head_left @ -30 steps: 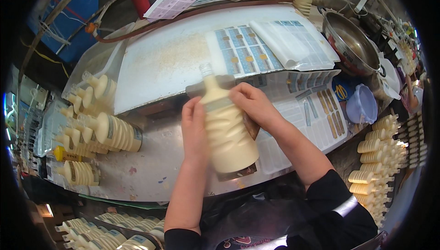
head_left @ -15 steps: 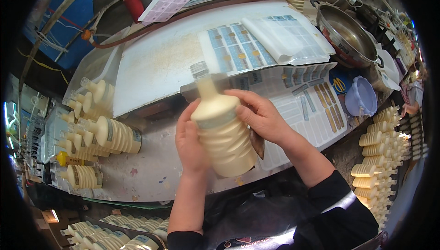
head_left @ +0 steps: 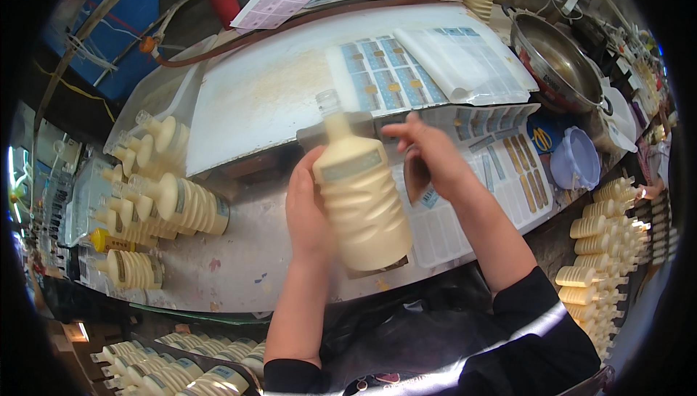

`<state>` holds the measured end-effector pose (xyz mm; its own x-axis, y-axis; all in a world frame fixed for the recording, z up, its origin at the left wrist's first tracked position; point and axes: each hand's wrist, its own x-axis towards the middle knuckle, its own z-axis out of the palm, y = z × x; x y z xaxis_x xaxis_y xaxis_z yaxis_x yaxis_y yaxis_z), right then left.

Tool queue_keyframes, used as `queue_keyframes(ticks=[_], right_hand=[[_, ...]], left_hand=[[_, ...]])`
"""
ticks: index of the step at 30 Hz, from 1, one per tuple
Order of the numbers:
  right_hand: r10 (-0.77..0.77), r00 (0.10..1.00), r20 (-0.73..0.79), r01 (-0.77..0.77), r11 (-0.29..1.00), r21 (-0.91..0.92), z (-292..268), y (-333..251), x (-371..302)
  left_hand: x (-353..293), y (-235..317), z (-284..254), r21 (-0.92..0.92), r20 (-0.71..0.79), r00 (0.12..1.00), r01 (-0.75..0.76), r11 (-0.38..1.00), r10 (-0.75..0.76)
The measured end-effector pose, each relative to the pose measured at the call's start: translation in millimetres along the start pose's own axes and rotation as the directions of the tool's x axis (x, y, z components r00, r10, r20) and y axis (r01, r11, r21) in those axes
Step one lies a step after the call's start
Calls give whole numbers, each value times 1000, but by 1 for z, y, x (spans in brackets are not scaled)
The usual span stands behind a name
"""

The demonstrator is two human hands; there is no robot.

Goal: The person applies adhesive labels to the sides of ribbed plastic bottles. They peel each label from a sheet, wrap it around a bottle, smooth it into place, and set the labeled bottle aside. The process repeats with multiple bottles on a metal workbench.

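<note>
The cream bottle (head_left: 367, 207) is positioned at the near middle of the work table (head_left: 207, 272), neck pointing to the far side, with a grey-green band below its shoulder. The left hand (head_left: 308, 211) grips the bottle along its left side, fingers closed against the ribbed body. The right hand (head_left: 433, 158) is clear of the bottle, just to its right, with the index finger extended to the left. The lower fingers are curled at a dark brown flat piece (head_left: 416, 178) held beneath the palm; the grip itself is mostly hidden. Label sheets (head_left: 438, 242) lie to the right, below and beyond this hand. A white board (head_left: 250, 98) covers the far section. Similar bottles (head_left: 190, 207) are grouped at the left. A lilac bucket (head_left: 573, 167) is located at the right, near a metal pan (head_left: 536, 69).
</note>
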<state>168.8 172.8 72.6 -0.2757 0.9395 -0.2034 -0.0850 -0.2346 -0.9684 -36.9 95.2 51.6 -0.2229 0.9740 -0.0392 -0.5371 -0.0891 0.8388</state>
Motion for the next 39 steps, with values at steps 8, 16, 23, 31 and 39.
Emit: queue_keyframes(ticks=[8,16,23,31,39], right_hand=[[-585,811,-19,496,704,-507,79,-30,2],[-557,822,-117,383,693,-610,50,16,11],[-543,828,-136,432,774,-463,25,27,18],[-504,849,-158,361,772,-522,28,31,20],[-790,405,459,682,-73,-728,68,-15,-24]], left_hand=[[14,-11,-3,-49,85,995,54,997,-50],[23,-22,-16,121,-14,998,57,991,-55],[23,-19,-14,37,-37,995,93,995,-92],[27,-22,-15,75,-63,996,75,994,-71],[17,-7,-7,-167,-88,976,181,969,-198]])
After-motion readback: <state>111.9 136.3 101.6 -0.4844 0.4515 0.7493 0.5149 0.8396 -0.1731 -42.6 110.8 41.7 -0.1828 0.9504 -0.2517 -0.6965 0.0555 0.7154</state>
